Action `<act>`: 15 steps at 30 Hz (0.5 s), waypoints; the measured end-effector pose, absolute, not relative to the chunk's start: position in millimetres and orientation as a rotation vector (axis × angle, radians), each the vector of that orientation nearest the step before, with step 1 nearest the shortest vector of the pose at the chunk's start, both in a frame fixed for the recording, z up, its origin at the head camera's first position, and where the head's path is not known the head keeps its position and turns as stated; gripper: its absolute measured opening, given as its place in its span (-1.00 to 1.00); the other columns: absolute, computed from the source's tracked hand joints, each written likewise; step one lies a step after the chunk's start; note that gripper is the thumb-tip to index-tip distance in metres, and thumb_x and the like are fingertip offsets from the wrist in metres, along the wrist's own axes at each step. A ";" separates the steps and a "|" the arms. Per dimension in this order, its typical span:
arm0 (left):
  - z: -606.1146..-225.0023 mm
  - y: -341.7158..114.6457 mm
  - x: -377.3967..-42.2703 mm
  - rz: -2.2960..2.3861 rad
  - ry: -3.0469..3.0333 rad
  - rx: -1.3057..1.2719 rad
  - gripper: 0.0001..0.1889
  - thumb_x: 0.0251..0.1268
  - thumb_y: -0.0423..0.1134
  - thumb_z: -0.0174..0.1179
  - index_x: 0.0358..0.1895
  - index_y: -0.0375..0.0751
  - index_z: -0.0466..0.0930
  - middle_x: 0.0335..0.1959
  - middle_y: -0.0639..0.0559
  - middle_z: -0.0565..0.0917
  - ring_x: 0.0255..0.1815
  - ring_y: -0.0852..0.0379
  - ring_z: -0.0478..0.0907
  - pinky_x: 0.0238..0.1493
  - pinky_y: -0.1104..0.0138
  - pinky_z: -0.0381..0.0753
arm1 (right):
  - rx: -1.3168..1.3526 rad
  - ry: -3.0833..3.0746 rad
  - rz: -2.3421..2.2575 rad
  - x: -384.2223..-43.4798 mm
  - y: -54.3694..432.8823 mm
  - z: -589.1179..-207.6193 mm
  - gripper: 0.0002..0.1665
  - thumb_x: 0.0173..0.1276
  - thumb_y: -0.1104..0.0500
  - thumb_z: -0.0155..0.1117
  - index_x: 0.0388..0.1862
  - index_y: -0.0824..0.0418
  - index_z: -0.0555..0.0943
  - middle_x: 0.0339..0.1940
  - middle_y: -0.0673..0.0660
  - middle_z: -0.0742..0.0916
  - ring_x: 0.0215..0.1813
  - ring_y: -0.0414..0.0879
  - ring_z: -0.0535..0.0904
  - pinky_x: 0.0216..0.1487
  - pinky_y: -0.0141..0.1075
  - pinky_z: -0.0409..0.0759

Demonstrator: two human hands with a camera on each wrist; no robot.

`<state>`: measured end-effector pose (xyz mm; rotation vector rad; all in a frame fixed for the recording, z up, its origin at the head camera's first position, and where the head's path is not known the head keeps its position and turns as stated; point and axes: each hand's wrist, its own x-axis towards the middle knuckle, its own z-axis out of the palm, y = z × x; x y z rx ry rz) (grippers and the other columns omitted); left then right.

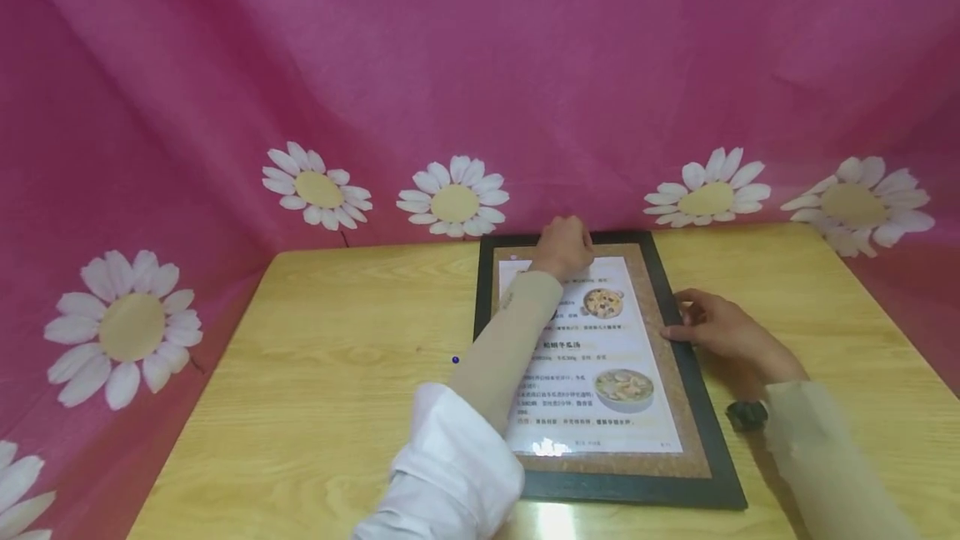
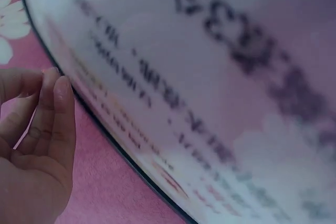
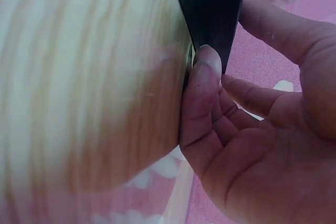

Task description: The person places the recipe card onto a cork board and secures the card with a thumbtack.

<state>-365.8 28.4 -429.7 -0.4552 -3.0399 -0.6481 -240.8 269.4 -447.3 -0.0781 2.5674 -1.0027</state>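
Note:
A black-framed cork board point(image 1: 693, 440) lies on the table, bearing a glossy recipe sheet point(image 1: 577, 398) with Chinese text and pictures of food bowls. My left hand point(image 1: 561, 248) is at the frame's top edge, knuckles up and fingers curled. In the left wrist view its fingertips point(image 2: 62, 85) are bunched right at the board's dark edge; what lies between them is hidden. My right hand point(image 1: 723, 332) pinches the frame's right edge. Close up, a finger of the right hand point(image 3: 252, 150) reaches in between the black frame point(image 3: 215, 9) and the wooden tabletop.
The pale wood-grain table point(image 1: 322, 390) extends left of the board. Pink cloth with white daisies point(image 1: 455, 198) hangs behind it and down the left side. A dark wrist device point(image 1: 746, 415) sits by my right wrist. Light glares near the board's bottom edge.

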 end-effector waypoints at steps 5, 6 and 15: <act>-434.2 39.6 -368.4 -0.446 -3.038 -0.506 -0.91 0.32 -0.25 0.34 -0.37 -0.05 0.74 -0.30 0.11 0.78 -0.16 0.09 0.73 0.05 0.26 0.71 | -0.116 2.617 -0.967 -240.4 269.6 -448.1 -0.01 0.36 -0.11 0.47 0.50 0.44 0.27 0.01 0.34 0.62 0.05 0.14 0.52 0.00 -0.15 0.52; -434.3 41.8 -369.3 -0.395 -3.024 -0.521 -0.95 0.32 -0.25 0.35 -0.32 -0.05 0.75 -0.27 0.10 0.78 -0.14 0.09 0.74 0.06 0.26 0.71 | -0.131 2.640 -0.949 -240.6 269.7 -448.0 -0.02 0.36 -0.12 0.47 0.49 0.44 0.29 -0.02 0.33 0.63 0.02 0.13 0.53 -0.04 -0.18 0.52; -440.3 58.4 -374.2 0.046 -2.984 -0.709 -0.78 0.45 -0.27 0.25 0.05 0.06 0.77 0.02 0.09 0.80 0.04 0.06 0.76 0.05 0.19 0.75 | -0.111 2.541 -1.113 -236.9 270.8 -450.7 0.02 0.40 -0.11 0.45 0.56 0.41 0.21 0.03 0.28 0.59 0.11 0.11 0.49 0.10 -0.14 0.51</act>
